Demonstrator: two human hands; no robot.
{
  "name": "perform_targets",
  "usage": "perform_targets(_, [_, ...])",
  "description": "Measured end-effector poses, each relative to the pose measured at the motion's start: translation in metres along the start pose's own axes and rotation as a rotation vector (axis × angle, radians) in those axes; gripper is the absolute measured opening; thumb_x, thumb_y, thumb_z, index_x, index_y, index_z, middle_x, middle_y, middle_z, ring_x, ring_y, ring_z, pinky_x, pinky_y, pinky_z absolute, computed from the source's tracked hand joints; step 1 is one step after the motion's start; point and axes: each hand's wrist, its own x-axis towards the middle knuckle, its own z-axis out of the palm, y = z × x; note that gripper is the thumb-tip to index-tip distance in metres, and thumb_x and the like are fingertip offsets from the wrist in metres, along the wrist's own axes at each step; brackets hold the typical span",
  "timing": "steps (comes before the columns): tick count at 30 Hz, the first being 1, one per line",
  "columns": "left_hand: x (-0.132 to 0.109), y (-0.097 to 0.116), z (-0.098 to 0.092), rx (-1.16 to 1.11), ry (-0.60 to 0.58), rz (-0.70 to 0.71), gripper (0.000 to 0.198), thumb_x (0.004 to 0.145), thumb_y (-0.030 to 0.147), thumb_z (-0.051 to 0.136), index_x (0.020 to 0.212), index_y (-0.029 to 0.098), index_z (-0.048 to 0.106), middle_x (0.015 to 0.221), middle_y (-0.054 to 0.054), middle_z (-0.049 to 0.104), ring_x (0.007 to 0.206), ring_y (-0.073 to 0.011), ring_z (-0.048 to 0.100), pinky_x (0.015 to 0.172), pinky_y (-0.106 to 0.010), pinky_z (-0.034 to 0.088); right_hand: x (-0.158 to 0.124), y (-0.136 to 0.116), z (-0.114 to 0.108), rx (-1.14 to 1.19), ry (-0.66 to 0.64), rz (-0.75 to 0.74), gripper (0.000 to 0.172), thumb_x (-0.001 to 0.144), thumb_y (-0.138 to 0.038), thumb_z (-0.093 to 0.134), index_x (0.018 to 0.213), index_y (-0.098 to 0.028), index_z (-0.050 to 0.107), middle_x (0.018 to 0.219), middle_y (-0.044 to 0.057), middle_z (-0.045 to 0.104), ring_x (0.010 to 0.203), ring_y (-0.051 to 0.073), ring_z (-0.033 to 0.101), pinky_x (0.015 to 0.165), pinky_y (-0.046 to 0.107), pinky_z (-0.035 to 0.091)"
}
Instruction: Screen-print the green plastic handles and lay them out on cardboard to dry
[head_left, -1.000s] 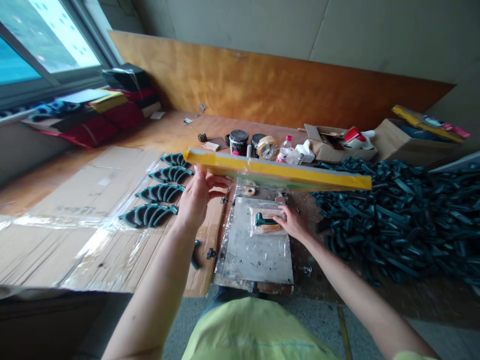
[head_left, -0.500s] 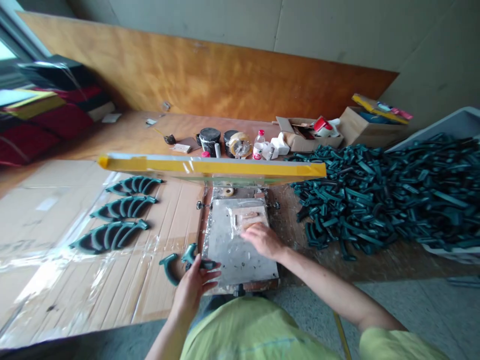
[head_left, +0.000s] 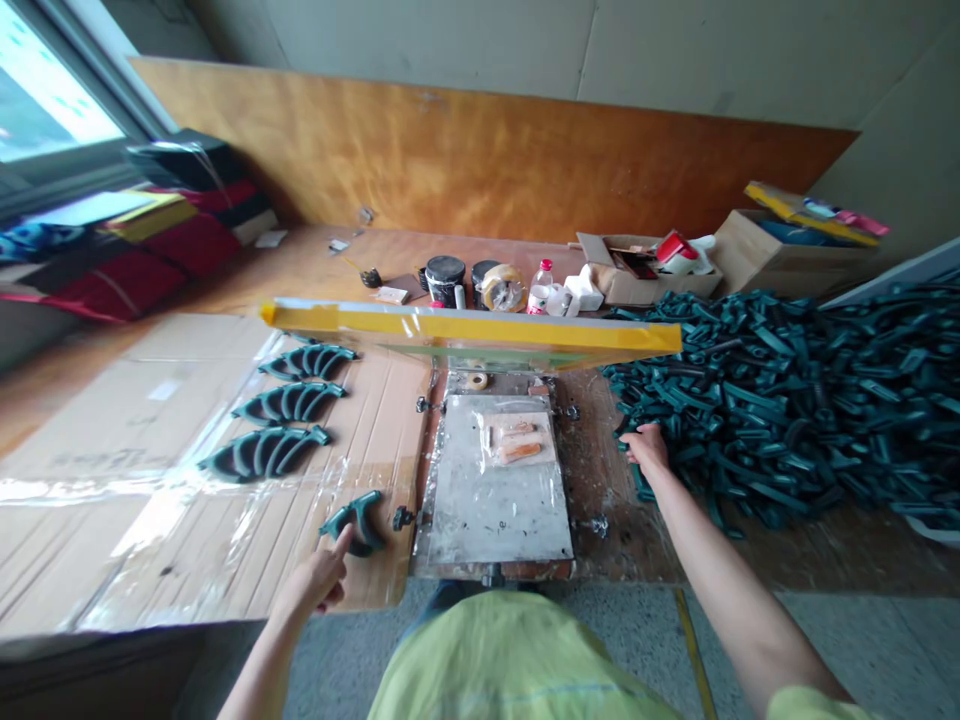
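My left hand (head_left: 319, 578) is over the cardboard with its index finger stretched out and the other fingers curled. The fingertip touches a pair of dark green curved plastic pieces (head_left: 365, 525) lying together. My right hand (head_left: 646, 448) is at the near left edge of a big heap of the same green pieces (head_left: 720, 400), its fingers pinched on one piece, mostly hidden. Between the hands lies a grey metal plate (head_left: 495, 510), with a clear-covered block holding two brownish shapes (head_left: 519, 452) on top.
A yellow-taped frame (head_left: 480, 328) stands raised across the plate's far side. Fanned rows of green pieces (head_left: 262, 455) lie on the cardboard sheet (head_left: 150, 440). Behind are black tubs (head_left: 445, 280), a tape roll (head_left: 502, 288), a red-capped bottle (head_left: 541, 280) and cardboard boxes (head_left: 652, 285).
My right hand has left the block on the plate and moved right to the heap. My left hand has released a green piece beside another on the cardboard and drawn left. The view has shifted.
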Motion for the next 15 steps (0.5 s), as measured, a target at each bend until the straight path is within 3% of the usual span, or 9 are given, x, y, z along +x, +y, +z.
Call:
perform_targets(3, [-0.022, 0.039, -0.021, -0.126, 0.076, 0.223, 0.058, 0.079, 0.073, 0.043, 0.063, 0.018, 0.052, 0.043, -0.004, 0.055, 0.037, -0.0168, 0.051, 0.039, -0.026, 0.039, -0.025, -0.024, 0.007, 0.102, -0.027, -0.255, 0.047, 0.082, -0.029, 0.062, 0.127, -0.015, 0.055, 0.093, 0.009, 0.072, 0.075, 0.019, 0.068, 0.069, 0.032, 0.055])
perform_targets(7, [-0.075, 0.136, -0.045, -0.528, 0.175, 0.744, 0.057, 0.077, 0.07, 0.054, 0.094, 0.016, 0.061, 0.059, -0.001, 0.063, 0.048, -0.0128, 0.057, 0.049, -0.023, 0.046, -0.074, -0.082, 0.032, 0.054, -0.168, -1.005, 0.037, 0.085, -0.014, 0.059, 0.12, -0.024, 0.066, 0.103, 0.007, 0.071, 0.094, 0.02, 0.061, 0.085, 0.034, 0.048])
perform_targets(9, [-0.102, 0.184, -0.053, -0.671, 0.201, 0.949, 0.056, 0.081, 0.066, 0.053, 0.107, 0.017, 0.06, 0.062, 0.0, 0.065, 0.05, -0.0118, 0.057, 0.051, -0.022, 0.048, -0.092, -0.108, 0.042, -0.068, -0.2, -1.229, 0.037, 0.088, -0.011, 0.055, 0.119, -0.025, 0.068, 0.101, 0.007, 0.07, 0.096, 0.02, 0.057, 0.085, 0.034, 0.045])
perform_targets(12, [-0.133, 0.235, -0.061, -0.849, 0.212, 1.116, 0.046, 0.086, 0.064, 0.047, 0.095, 0.02, 0.058, 0.058, 0.001, 0.062, 0.044, -0.0109, 0.053, 0.046, -0.021, 0.045, -0.106, -0.128, 0.051, -0.232, -0.186, -1.311, 0.033, 0.092, -0.014, 0.052, 0.119, -0.025, 0.069, 0.096, 0.007, 0.066, 0.097, 0.02, 0.053, 0.085, 0.032, 0.042])
perform_targets(15, [-0.149, 0.25, -0.059, -0.852, 0.158, 1.163, 0.045, 0.089, 0.062, 0.041, 0.08, 0.02, 0.056, 0.054, 0.0, 0.06, 0.042, -0.0112, 0.051, 0.044, -0.022, 0.043, -0.112, -0.128, 0.052, -0.308, -0.204, -1.307, 0.037, 0.092, -0.014, 0.051, 0.125, -0.025, 0.065, 0.099, 0.007, 0.065, 0.1, 0.02, 0.053, 0.087, 0.032, 0.042])
